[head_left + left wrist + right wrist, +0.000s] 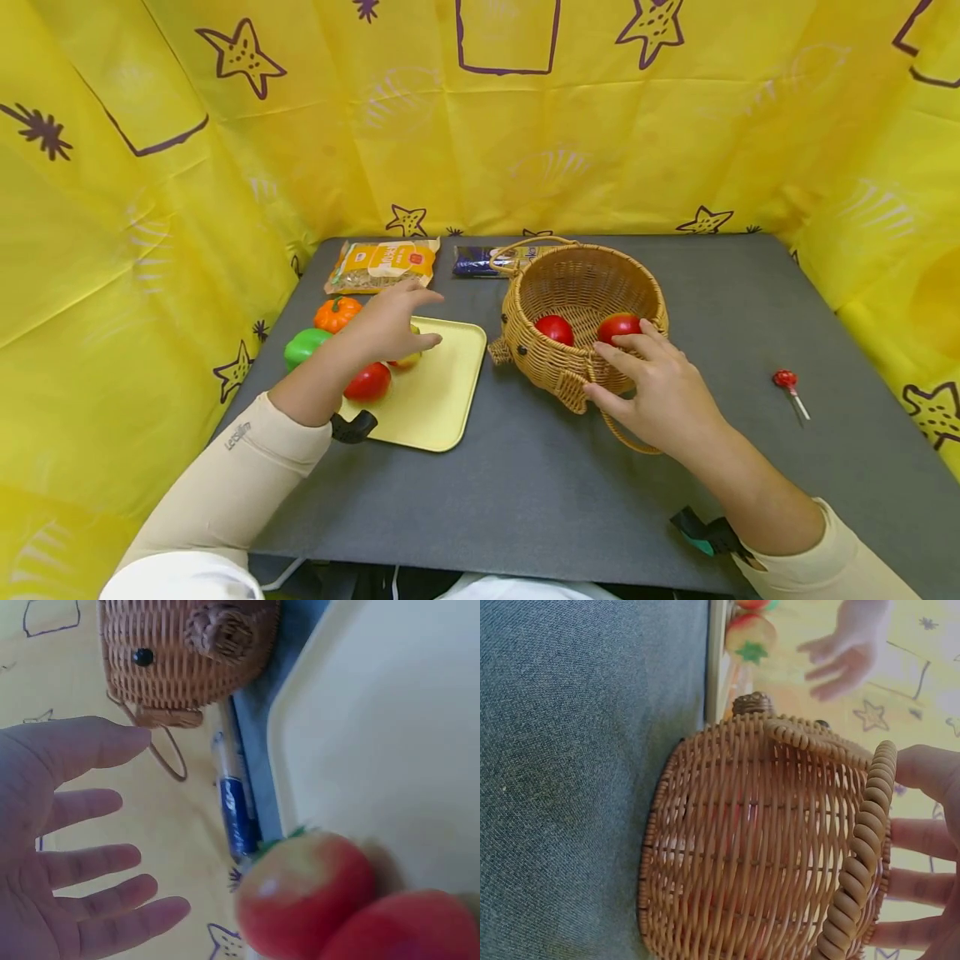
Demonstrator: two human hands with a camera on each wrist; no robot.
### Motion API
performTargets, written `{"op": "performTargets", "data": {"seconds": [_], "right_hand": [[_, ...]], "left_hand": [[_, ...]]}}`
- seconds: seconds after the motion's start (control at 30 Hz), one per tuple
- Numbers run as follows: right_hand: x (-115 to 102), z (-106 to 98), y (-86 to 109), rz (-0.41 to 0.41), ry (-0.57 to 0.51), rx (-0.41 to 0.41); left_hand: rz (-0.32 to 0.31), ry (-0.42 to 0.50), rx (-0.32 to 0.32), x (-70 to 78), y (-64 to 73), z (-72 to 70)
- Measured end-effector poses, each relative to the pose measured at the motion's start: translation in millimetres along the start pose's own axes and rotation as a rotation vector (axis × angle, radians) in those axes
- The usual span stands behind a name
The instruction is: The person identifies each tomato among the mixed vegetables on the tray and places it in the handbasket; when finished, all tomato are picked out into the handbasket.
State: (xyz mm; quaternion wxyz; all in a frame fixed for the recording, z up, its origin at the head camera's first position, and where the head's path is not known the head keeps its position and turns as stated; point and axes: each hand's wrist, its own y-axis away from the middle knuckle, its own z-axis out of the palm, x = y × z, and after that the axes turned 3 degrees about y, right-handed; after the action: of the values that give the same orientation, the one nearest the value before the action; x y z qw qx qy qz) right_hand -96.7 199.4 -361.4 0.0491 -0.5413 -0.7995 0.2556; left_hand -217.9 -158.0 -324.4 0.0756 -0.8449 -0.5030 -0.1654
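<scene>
At centre right of the head view I have the round tan wicker basket [547, 364], shaped like an animal with black bead eyes, standing on the dark grey counter [540, 492]. Inside it lie two glossy fruits: the left red fruit [555, 330] and the right red fruit [618, 326]. Over the basket's near right rim I see the right hand [654, 390], fingers spread, their tips overlapping the right red fruit; I can't tell from here whether they touch it. My right wrist feed shows those fingers straight, beside the thick coiled handle [853, 876].

Left of centre, the left hand [393, 327] hangs over the pale yellow rectangular tray [442, 396], fingers and thumb well apart. Nearest it on the tray sits a red-and-yellow round fruit [406, 362], with a smooth red fruit [369, 382] just beside it. Farther left are a green pepper-shaped vegetable [306, 348] and an orange ribbed pumpkin [337, 314]; what they rest on is hidden from me.

Toward the upper middle I find an orange-and-clear plastic packet [384, 265] and a dark blue packet [480, 262], the latter partly behind the basket. At far right lies a red lollipop [785, 378] on a white stick.
</scene>
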Motion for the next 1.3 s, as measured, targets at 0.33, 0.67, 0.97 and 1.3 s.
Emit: {"op": "performTargets", "data": {"seconds": [0.33, 0.67, 0.97, 1.3], "right_hand": [[-0.4, -0.9, -0.2, 0.008, -0.008, -0.013], [-0.4, -0.8, -0.6, 0.006, -0.008, -0.014], [0.3, -0.7, -1.4, 0.013, -0.009, -0.023], [0.1, -0.8, -1.1, 0.003, -0.010, -0.017]], "left_hand": [[-0.115, -0.023, -0.060, -26.1, 8.2, 18.2], [-0.109, -0.051, -0.065, -40.0, 5.6, 35.6], [-0.099, -0.057, -0.043, -41.6, 4.2, 36.9], [-0.089, -0.013, -0.022, -38.8, 4.7, 35.3]]}}
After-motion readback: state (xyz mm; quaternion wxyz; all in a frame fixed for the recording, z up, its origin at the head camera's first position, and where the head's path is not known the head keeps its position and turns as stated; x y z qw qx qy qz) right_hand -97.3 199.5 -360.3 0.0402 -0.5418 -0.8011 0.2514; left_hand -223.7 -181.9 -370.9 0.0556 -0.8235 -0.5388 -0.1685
